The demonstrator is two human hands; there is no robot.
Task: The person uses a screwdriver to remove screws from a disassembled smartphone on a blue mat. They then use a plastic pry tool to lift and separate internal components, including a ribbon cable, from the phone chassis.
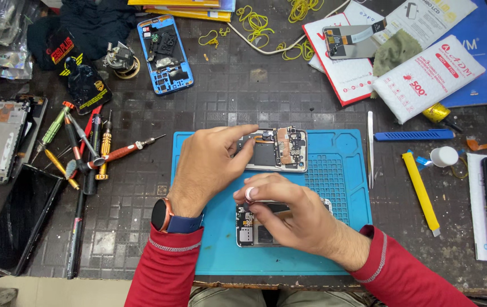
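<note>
An opened phone (280,150) with bare circuit boards lies on the blue repair mat (343,170). My left hand (212,165) rests on its left end, forefinger stretched along the top edge. A second opened phone (255,227) lies nearer me on the mat. My right hand (289,213) covers its upper part, fingertips pinched together over it. Whether they hold a small part I cannot tell. A dark watch sits on my left wrist, and both sleeves are red.
Screwdrivers and tweezers (87,148) are scattered left of the mat. A blue phone frame (165,54) lies at the back. White tweezers (370,148), a blue pry tool (411,135) and a yellow one (419,190) lie right. Boxes (425,74) fill the back right; a dark screen (19,219) lies front left.
</note>
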